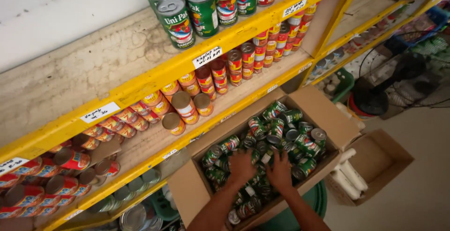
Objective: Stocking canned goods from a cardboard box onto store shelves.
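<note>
Both hands, the left hand (241, 165) and the right hand (280, 171), press flat with fingers apart on the loose green cans (276, 130) inside the open cardboard box (323, 114), below the yellow shelf (154, 74); neither grip closes on a can.

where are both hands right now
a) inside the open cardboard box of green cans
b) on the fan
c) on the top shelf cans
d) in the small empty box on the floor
a: the left hand and right hand rest among the green cans inside the cardboard box.
</note>
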